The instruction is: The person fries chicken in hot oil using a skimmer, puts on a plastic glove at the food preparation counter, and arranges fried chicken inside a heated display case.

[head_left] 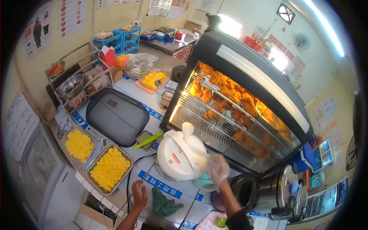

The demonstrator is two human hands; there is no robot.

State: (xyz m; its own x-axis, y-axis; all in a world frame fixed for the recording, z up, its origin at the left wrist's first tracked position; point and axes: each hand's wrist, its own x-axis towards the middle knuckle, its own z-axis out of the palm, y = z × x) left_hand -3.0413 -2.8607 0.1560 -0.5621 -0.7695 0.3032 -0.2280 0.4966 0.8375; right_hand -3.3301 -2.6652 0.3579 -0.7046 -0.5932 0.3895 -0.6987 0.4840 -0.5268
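My right hand (217, 170), in a clear plastic glove, is beside the right edge of a white rice cooker (182, 155), above a pale green container (205, 181); its fingertips are blurred, and I cannot make out whether it grips anything. Bare and with its fingers partly curled, my left hand (138, 194) hovers near the counter's front edge, left of a crumpled green cloth (165, 203). The cooker's lid is down, and a white scoop (187, 129) stands at its back. Behind it lies a bright green handle (148, 140).
Two metal trays of yellow food (110, 168) (79, 145) sit at left, before a dark griddle (117, 116). A lit glass cabinet (237, 107) of fried food rises behind the cooker. Large steel pots (274, 191) stand at right; a wire rack (82, 82) holds bowls.
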